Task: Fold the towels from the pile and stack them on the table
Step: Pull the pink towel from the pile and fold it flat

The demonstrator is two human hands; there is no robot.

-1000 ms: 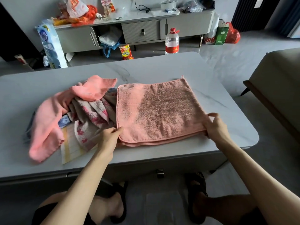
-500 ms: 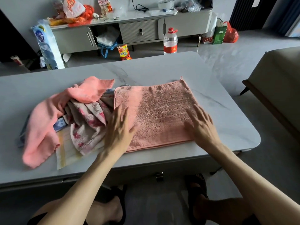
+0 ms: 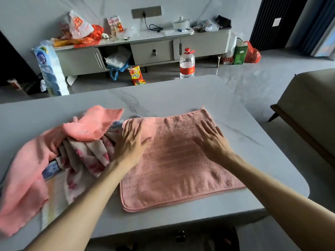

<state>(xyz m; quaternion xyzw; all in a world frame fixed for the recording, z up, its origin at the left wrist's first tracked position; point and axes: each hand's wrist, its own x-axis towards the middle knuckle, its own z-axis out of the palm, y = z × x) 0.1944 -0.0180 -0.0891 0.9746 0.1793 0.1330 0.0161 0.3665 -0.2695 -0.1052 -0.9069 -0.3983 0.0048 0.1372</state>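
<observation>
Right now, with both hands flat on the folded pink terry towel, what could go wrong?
1. The left hand presses at the left edge of the folded pink terry towel, right beside the beige floral towel of the pile; smoothing outward may drag that one along.
2. The loose pink cloth lies close to the near-left edge of the grey marble table and might slip off.

Left hand (image 3: 129,144), right hand (image 3: 211,140) bare; forearms (image 3: 87,205) bare along full visible length; dark footwear (image 3: 225,237) below, indistinct.
</observation>
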